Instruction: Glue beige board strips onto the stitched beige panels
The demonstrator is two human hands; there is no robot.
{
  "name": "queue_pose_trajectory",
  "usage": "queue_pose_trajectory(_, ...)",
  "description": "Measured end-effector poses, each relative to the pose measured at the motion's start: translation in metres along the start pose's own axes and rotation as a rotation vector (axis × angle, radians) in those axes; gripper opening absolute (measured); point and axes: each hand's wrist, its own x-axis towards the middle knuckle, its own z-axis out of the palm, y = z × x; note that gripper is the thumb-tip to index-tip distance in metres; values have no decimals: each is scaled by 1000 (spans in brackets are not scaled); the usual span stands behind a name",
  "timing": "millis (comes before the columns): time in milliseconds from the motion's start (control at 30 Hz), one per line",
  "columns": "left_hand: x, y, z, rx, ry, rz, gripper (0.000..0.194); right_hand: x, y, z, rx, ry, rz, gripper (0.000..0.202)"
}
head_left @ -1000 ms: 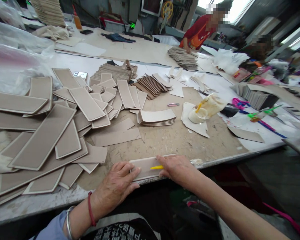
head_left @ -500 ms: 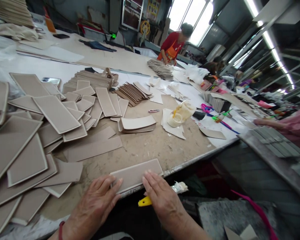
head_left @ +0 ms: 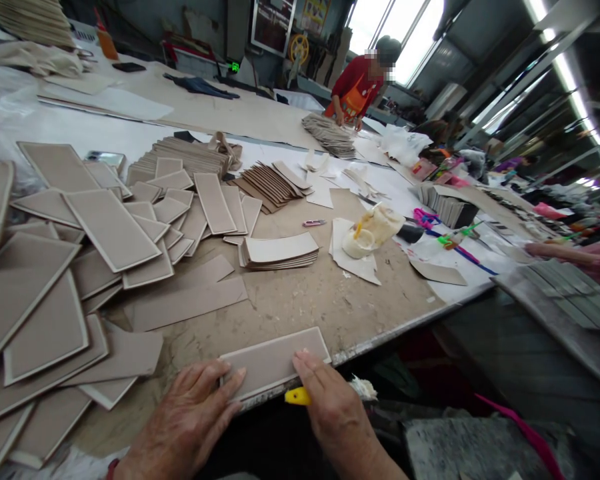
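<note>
At the table's near edge lies a taupe rectangular panel [head_left: 274, 357] with a pale border. My left hand [head_left: 187, 410] rests on its left end, fingers stretched out flat over the surface. My right hand [head_left: 336, 403] presses fingertips on the panel's right part while gripping a brush [head_left: 297, 397]. The brush's yellow handle end sticks out to the left of the palm, and its whitish bristles show on the right. Most of the handle is hidden by the hand.
Loose bordered panels [head_left: 113, 230] are heaped on the left. Ahead are a stack of curved pieces [head_left: 280, 252], a glue-smeared container [head_left: 373, 230] and a small cutter [head_left: 314, 223]. A person in an orange apron [head_left: 355, 100] stands across the table. A stool-like grey surface [head_left: 480, 447] is lower right.
The view has shifted slightly, so the background sits further right. Both hands stay on the panel, and the right one still holds the brush.
</note>
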Motion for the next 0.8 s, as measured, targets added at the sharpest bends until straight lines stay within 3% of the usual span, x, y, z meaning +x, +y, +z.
queue_pose_trajectory(133,0,0,1,-29,-9,-3,30,-2,23,-9,79,-28,361,34)
queue_pose_trajectory(267,2,0,-2,-19,-36,8,30,7,34,-8,406,-140,756,27)
queue_pose_trajectory(367,2,1,-4,-28,-50,-10,31,18,37,-6,581,-181,947,30)
queue_pose_trajectory(633,-4,-2,-1,-96,-44,-34,32,32,34,-24,722,-131,927,32)
queue_pose_trajectory(800,15,-6,-25,-261,4,-205,44,49,20,-56,756,-122,816,27)
